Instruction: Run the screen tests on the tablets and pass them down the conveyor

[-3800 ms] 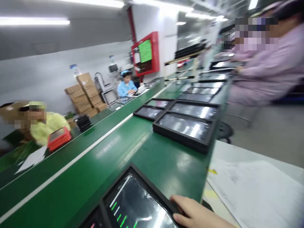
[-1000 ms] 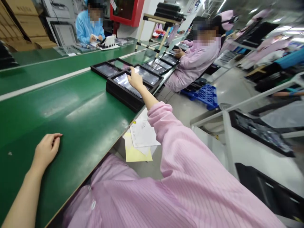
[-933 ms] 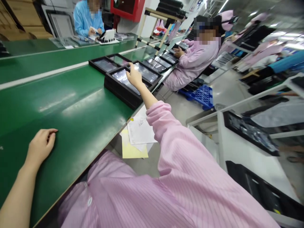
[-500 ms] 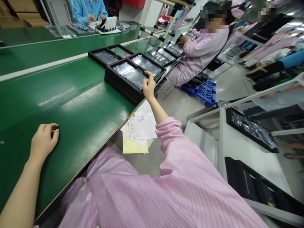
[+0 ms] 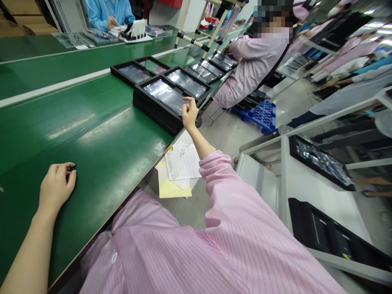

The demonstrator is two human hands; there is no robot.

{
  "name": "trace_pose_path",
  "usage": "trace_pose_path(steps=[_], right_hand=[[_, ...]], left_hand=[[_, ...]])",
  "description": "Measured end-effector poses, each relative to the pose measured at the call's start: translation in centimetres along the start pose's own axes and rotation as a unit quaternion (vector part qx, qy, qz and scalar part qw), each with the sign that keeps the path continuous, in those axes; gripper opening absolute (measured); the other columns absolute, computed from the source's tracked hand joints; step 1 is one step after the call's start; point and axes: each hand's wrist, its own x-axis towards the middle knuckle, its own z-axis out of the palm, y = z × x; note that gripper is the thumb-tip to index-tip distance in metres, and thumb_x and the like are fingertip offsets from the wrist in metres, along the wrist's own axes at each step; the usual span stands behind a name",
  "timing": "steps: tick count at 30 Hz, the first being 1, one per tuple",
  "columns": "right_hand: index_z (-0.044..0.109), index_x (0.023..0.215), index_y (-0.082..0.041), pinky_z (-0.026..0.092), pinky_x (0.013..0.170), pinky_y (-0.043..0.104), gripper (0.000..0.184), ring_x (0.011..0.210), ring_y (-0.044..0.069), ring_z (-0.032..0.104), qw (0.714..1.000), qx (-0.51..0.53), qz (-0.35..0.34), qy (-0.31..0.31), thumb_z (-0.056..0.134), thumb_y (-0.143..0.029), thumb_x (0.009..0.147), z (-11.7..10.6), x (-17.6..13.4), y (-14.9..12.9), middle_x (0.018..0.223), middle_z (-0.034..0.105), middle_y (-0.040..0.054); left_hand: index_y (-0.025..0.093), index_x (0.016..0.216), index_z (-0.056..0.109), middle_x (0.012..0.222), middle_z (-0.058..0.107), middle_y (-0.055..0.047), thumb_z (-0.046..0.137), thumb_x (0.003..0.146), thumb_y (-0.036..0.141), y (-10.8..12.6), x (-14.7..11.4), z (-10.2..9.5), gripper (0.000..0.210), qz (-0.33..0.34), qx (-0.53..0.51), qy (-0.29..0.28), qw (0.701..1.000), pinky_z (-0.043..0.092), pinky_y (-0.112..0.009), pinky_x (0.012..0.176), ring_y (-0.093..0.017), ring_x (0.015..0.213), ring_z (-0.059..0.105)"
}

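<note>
My left hand (image 5: 57, 185) rests on the green tabletop (image 5: 101, 151), its fingers loosely bent, the thumb apart and nothing in it. Farther out, my right hand (image 5: 190, 113) is at the near right corner of a stack of black trays (image 5: 156, 111). Its index finger reaches over the tray rim while the others curl; no held thing shows, and whether the fingertips touch is unclear. In the top tray lie two flat, shiny dark panels, one nearer (image 5: 165, 94) and one farther (image 5: 187, 82), seemingly under clear film.
Another black tray (image 5: 131, 74) sits behind the stack. Papers (image 5: 183, 161) and a yellow sheet (image 5: 174, 185) are beside the table edge. A co-worker in pink (image 5: 254, 53) sits ahead; another in blue (image 5: 108, 14) works across. A white rack (image 5: 324, 196) holds trays at right.
My right hand has drawn back slightly toward me, its index finger now more bent over the tray edge. The view has shifted a little; my left hand stays put.
</note>
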Motion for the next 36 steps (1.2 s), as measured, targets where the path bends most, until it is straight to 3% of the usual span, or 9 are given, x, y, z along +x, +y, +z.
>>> trace_pose_path(steps=[10, 17, 21, 23, 25, 29, 32, 36], right_hand=[[0.061, 0.114, -0.020, 0.050, 0.078, 0.039, 0.033, 0.062, 0.020, 0.050, 1.000, 0.011, 0.009, -0.011, 0.039, -0.038, 0.096, -0.2, 0.0, 0.0, 0.061, 0.038, -0.0039], [0.061, 0.103, -0.020, 0.045, 0.070, 0.032, 0.027, 0.054, 0.014, 0.039, 0.999, 0.040, -0.026, 0.004, 0.044, -0.039, 0.097, 0.2, 0.3, 0.4, 0.059, 0.029, -0.0072], [0.059, 0.109, -0.020, 0.044, 0.065, 0.029, 0.028, 0.055, 0.014, 0.041, 0.992, 0.100, 0.023, 0.074, 0.045, -0.039, 0.095, -0.6, -0.3, 1.7, 0.062, 0.034, -0.0069], [0.056, 0.113, -0.020, 0.042, 0.062, 0.027, 0.032, 0.056, 0.013, 0.043, 0.980, 0.109, 0.110, 0.128, 0.038, -0.041, 0.096, -1.9, -2.1, 2.9, 0.065, 0.037, -0.0059], [0.055, 0.113, -0.021, 0.040, 0.059, 0.026, 0.035, 0.057, 0.013, 0.044, 0.965, 0.085, 0.208, 0.136, 0.033, -0.041, 0.094, -3.4, -5.3, 4.2, 0.067, 0.041, -0.0051], [0.059, 0.092, -0.019, 0.037, 0.054, 0.027, 0.030, 0.052, 0.015, 0.045, 0.953, 0.046, 0.295, 0.052, 0.043, -0.042, 0.081, -5.8, -13.8, 5.7, 0.056, 0.045, -0.0048], [0.062, 0.088, -0.018, 0.039, 0.055, 0.029, 0.030, 0.052, 0.017, 0.048, 0.940, 0.014, 0.340, -0.004, 0.046, -0.041, 0.073, -6.7, -19.0, 5.8, 0.053, 0.051, -0.0032], [0.064, 0.089, -0.018, 0.041, 0.059, 0.032, 0.032, 0.053, 0.019, 0.049, 0.928, -0.038, 0.369, -0.043, 0.046, -0.037, 0.071, -7.3, -21.1, 5.6, 0.052, 0.052, -0.0023]], left_hand=[[0.011, 0.118, 0.062, 0.108, 0.058, -0.012, 0.037, 0.099, 0.039, -0.1, -0.2, -0.1, 0.042, 0.013, 0.001, 0.012, 1.000, 0.050, -0.035, 0.081, -0.024, 0.096, 0.063], [0.011, 0.120, 0.061, 0.109, 0.057, -0.012, 0.034, 0.101, 0.039, 0.2, -0.2, -0.3, 0.043, 0.018, 0.016, 0.008, 1.000, 0.050, -0.035, 0.088, -0.023, 0.095, 0.062], [0.010, 0.121, 0.059, 0.109, 0.056, -0.012, 0.034, 0.103, 0.038, 0.2, -0.4, -0.4, 0.042, 0.042, 0.026, 0.008, 0.999, 0.049, -0.036, 0.091, -0.023, 0.096, 0.062], [0.010, 0.121, 0.059, 0.108, 0.056, -0.012, 0.034, 0.103, 0.038, 0.1, -0.6, -0.3, 0.042, 0.057, 0.032, 0.016, 0.998, 0.050, -0.036, 0.091, -0.023, 0.096, 0.062], [0.010, 0.120, 0.059, 0.106, 0.056, -0.012, 0.033, 0.104, 0.038, 0.0, -0.7, -0.1, 0.041, 0.072, 0.042, 0.031, 0.996, 0.050, -0.037, 0.091, -0.024, 0.094, 0.062], [0.009, 0.117, 0.060, 0.102, 0.057, -0.013, 0.033, 0.103, 0.037, -0.3, -0.4, 0.6, 0.042, 0.117, 0.047, 0.053, 0.991, 0.051, -0.038, 0.087, -0.026, 0.091, 0.061], [0.009, 0.118, 0.061, 0.099, 0.057, -0.014, 0.031, 0.103, 0.039, -0.5, -0.1, 1.0, 0.045, 0.140, 0.041, 0.062, 0.987, 0.051, -0.040, 0.083, -0.027, 0.088, 0.059], [0.008, 0.119, 0.061, 0.099, 0.056, -0.015, 0.030, 0.103, 0.042, -0.9, 0.0, 1.3, 0.049, 0.150, 0.030, 0.054, 0.987, 0.051, -0.041, 0.080, -0.029, 0.087, 0.058]])
